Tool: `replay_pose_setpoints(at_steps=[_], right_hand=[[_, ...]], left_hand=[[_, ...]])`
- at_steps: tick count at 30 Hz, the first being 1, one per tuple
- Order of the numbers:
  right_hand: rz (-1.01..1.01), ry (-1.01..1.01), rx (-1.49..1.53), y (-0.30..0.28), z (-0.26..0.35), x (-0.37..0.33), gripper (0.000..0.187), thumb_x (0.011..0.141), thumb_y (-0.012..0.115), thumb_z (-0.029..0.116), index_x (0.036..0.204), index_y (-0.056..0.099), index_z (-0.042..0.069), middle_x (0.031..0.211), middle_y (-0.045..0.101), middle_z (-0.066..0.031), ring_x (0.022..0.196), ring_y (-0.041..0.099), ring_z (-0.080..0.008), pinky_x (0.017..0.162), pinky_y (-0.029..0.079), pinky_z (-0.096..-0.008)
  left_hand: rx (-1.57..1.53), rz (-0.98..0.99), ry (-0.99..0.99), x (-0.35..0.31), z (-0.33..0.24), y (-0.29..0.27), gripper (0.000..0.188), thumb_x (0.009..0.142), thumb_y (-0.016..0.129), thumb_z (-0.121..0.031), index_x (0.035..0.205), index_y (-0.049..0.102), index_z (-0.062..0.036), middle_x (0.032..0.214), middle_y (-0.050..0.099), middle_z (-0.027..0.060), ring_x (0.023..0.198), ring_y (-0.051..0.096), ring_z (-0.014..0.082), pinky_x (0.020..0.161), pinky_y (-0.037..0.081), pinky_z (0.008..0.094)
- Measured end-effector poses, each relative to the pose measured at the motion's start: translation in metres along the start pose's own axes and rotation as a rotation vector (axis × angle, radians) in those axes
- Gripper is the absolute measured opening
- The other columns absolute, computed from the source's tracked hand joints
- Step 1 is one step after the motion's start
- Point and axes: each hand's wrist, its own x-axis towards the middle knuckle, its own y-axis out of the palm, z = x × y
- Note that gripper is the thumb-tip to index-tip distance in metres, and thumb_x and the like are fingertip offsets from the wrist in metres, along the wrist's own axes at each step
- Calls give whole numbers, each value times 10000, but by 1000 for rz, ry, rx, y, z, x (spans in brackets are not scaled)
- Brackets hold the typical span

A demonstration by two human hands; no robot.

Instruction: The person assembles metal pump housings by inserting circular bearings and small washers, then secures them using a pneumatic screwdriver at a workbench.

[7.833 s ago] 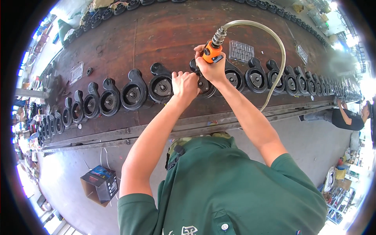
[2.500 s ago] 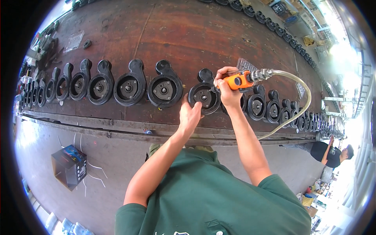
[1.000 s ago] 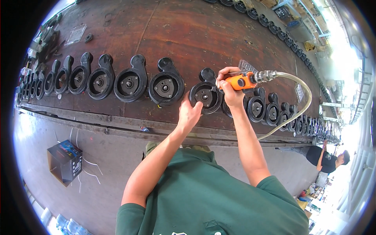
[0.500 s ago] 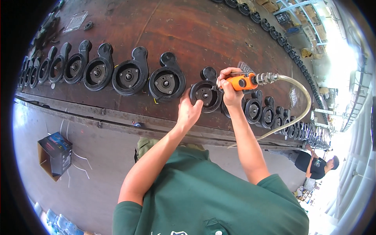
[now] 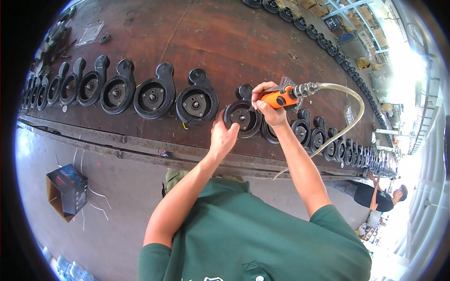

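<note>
My right hand [image 5: 268, 104] is wrapped round an orange air tool [image 5: 280, 98] with a metal coupling at its right end and a clear hose [image 5: 358, 100] looping off it. The tool's left end is hidden by my fingers, over the right rim of a black round housing [image 5: 243, 120]. That housing has a disc and central shaft inside and a rounded lobe at its far side. My left hand [image 5: 222, 138] grips its left rim, with fingers along the side and thumb at the near edge. Just left lies a similar housing [image 5: 197, 104], with a yellow wire showing beneath it.
More black housings [image 5: 153, 95] run in a row along the near side of the brown table [image 5: 225, 37], on both sides of me. Another row [image 5: 311, 32] follows the far edge. A cardboard box [image 5: 68, 192] stands on the floor at left. A person [image 5: 372, 195] works farther right.
My right hand and the air tool have shifted slightly left, closer over the housing. My left hand stays on the housing's rim. The whole view has shifted a little.
</note>
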Motion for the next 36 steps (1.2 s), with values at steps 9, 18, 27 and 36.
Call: replay_pose_setpoints(at_steps=[9, 18, 27, 36], right_hand=[[-161, -121, -106, 10, -11, -11, 245, 850, 582, -35, 1086, 556, 28, 902, 610, -73, 727, 573, -118, 662, 508, -262], [-197, -129, -29, 7, -15, -11, 263, 836, 613, -79, 1082, 584, 11, 896, 637, -66, 749, 606, -105, 655, 524, -239], [-207, -162, -49, 12, -14, -8, 247, 827, 618, -94, 1052, 593, 3, 895, 646, -66, 764, 630, -115, 652, 530, -243], [-411, -191, -137, 32, -7, -3, 228, 795, 623, -98, 997, 655, 2, 898, 685, -52, 799, 668, -113, 701, 548, -253]], left_hand=[[-53, 52, -89, -5, -16, -2, 495, 862, 603, -91, 1345, 553, 3, 1092, 676, 120, 884, 703, 196, 642, 651, 332], [-109, 41, -68, -3, -12, 2, 425, 867, 591, -62, 1280, 573, 36, 1067, 672, 114, 869, 699, 188, 620, 651, 332], [-107, 25, -69, -4, -9, 2, 495, 867, 613, -102, 1345, 560, 15, 1078, 697, 143, 851, 714, 199, 621, 648, 334], [-50, -10, 0, -2, -5, 8, 456, 862, 602, -110, 1270, 511, 70, 1019, 672, 232, 679, 704, 267, 555, 603, 375]])
